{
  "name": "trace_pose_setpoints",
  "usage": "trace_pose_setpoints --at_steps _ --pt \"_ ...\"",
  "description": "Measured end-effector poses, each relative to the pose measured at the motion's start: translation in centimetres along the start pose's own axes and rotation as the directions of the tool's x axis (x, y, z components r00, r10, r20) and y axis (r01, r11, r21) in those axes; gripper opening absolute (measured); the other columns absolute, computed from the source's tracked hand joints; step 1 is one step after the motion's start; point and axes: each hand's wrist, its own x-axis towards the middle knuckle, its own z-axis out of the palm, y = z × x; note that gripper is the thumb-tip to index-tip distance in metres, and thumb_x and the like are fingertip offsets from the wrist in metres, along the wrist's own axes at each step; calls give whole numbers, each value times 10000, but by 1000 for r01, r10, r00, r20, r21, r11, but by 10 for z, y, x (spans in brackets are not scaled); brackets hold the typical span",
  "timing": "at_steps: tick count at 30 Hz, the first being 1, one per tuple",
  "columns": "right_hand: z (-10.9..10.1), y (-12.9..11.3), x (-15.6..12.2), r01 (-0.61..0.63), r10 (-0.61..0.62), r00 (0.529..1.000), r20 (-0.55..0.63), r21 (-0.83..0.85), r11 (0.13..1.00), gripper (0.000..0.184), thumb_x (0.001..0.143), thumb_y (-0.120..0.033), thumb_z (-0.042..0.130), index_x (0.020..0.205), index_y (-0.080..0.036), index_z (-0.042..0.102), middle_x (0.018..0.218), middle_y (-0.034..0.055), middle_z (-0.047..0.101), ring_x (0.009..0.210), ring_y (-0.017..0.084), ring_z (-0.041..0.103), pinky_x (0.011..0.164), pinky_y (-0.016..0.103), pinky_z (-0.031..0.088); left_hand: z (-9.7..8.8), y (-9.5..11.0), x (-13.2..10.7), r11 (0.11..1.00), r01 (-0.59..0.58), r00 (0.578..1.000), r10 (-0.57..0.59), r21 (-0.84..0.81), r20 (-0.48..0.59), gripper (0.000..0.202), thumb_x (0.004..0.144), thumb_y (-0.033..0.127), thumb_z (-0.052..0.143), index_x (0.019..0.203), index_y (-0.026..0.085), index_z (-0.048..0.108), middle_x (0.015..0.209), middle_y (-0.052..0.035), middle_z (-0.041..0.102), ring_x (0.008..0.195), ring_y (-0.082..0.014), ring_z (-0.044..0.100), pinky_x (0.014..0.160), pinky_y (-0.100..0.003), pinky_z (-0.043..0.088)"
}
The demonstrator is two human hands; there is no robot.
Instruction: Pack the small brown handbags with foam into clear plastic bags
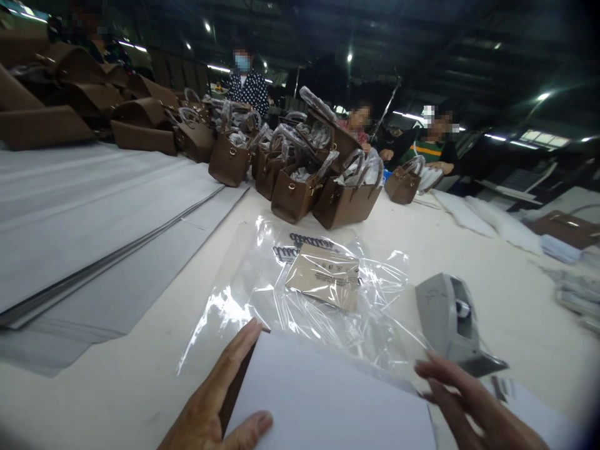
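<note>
Dim hall, lights overhead; pale table [117, 394] spans the foreground. Brown handbags [349, 207], several with wrapped handles, stand crowded along its far side, presumably to keep them out of the hands' way. White sheet [323, 400] lies nearest, between the hands; a brown strip [235, 389] shows along its left edge. Left hand [218, 400]: thumb on the upper face, fingers along the brown side, clamped on that edge, probably to steady it. Right hand [478, 406]: blurred, fingers slightly apart beside the right edge; contact cannot be told. Just beyond, clear plastic [234, 306] with tan card [328, 275], inside or under not distinguishable. Grey tape dispenser [434, 312] at right, likely for easy reach.
</note>
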Motion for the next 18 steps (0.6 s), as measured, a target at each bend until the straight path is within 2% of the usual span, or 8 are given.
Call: trace_pose_setpoints --at_steps 1,3,5,6,9,12,15,18 --pt "3 7 15 156 -155 986 68 -11 988 488 836 -214 462 1313 -288 387 1157 23 586 983 172 598 815 237 505 0 0 0 1000 10 1000 -10 -19 1 651 773 510 484 1347 414 194 1426 47 295 1297 -272 292 1061 -477 240" --pt "17 18 40 398 -383 871 308 15 917 514 842 -204 438 1345 -252 341 1310 50 455 1183 204 446 964 317 406 0 -1 1 998 37 999 -36 -57 9 668 759 519 492 1346 414 190 1427 53 291 1301 -269 282 1069 -476 226" --pt "39 25 55 505 -482 724 494 97 858 551 844 -275 453 1370 -228 294 1370 81 369 1255 235 345 1026 397 318 -1 -1 2 993 72 997 -70 -98 19 690 732 522 518 1339 409 209 1426 55 292 1303 -271 275 1076 -476 209" --pt "51 27 59 495 -485 694 532 137 858 530 843 -310 462 1351 -233 333 1352 90 396 1240 241 368 1022 417 313 -2 -1 2 988 97 995 -95 -119 26 709 712 518 542 1335 406 221 1421 55 301 1301 -274 278 1076 -474 212" --pt "85 28 62 321 -387 745 544 216 922 277 856 -292 431 1061 -257 614 1085 81 607 1008 224 547 869 395 424 -4 1 5 962 190 981 -180 -198 66 813 637 511 620 1339 384 229 1396 32 351 1282 -299 308 1037 -455 313" --pt "99 31 73 180 -292 808 512 257 950 237 834 -276 438 764 -219 656 787 53 636 762 182 573 704 320 447 -9 5 7 931 252 966 -225 -263 127 937 565 539 677 1356 364 205 1373 0 392 1246 -325 357 962 -431 414" --pt "94 40 99 19 -130 896 425 255 967 263 850 -300 395 814 -192 633 767 46 632 710 158 572 661 279 441 -22 12 13 937 240 965 -202 -254 165 979 546 596 673 1365 348 197 1362 -33 403 1233 -331 366 983 -457 374" --pt "86 44 132 -162 74 944 321 257 953 296 849 -346 371 796 -170 602 676 28 609 610 146 553 574 254 422 -40 28 30 960 206 970 -175 -190 166 786 691 676 471 1353 310 260 1256 -90 494 1136 -315 469 926 -486 406"
